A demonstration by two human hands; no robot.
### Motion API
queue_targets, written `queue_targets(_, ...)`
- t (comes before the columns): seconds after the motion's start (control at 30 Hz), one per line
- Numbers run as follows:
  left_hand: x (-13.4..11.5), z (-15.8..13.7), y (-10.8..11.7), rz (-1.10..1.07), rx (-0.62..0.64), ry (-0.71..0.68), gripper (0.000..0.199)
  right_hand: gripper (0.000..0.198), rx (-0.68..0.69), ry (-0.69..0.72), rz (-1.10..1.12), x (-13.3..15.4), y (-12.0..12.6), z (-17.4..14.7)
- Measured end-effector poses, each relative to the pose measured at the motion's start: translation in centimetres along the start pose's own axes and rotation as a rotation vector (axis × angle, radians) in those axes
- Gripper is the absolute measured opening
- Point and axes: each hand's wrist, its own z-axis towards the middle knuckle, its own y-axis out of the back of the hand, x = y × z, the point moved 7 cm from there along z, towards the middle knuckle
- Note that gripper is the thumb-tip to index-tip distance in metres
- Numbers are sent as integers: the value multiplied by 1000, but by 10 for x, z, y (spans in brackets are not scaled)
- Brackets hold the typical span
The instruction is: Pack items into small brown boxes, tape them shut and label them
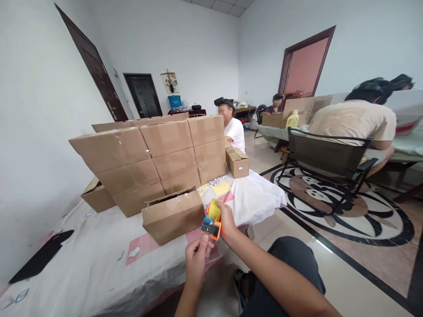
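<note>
In front of me, over the table's near edge, I hold a small orange-and-blue plastic item with a dark panel. My left hand pinches its lower edge between thumb and fingers. My right hand is closed around its right side, the thumb on a yellow piece at the upper end. I cannot tell whether the yellow piece is joined to the rest. Just left of my hands stands an open-topped cardboard box; what lies inside it is hidden. Beyond them are yellow sheets with small pale pieces beside them.
Stacked cardboard boxes form a wall across the cloth-covered table. A smaller box stands at their right end. A black flat item lies at left. One person sits behind the boxes; another bends forward in a chair.
</note>
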Motion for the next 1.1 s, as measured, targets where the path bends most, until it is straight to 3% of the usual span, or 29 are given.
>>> queue_targets(0.13,-14,-2,1,3,53,73,56,26,2,447,-321,46,-1,-1)
queue_targets(0.27,-35,0,8,83,147,98,45,23,283,928,-921,79,-24,-17)
queue_targets(0.33,-44,0,15,117,165,90,43,25,379,1080,-1064,84,-28,-22)
queue_targets(0.4,-53,-2,21,128,176,65,43,27,364,1147,-1091,89,-25,-20)
queue_targets(0.5,-60,-5,22,122,224,22,43,33,225,1066,-964,87,-17,-12)
queue_targets(0.6,-55,-4,19,116,243,41,45,32,93,881,-660,74,-10,-8)
queue_targets(0.77,-40,4,17,56,270,91,48,32,46,620,-340,52,-16,-12)
queue_targets(1.1,-37,6,16,-46,265,109,45,30,-32,625,-206,58,-18,-6)
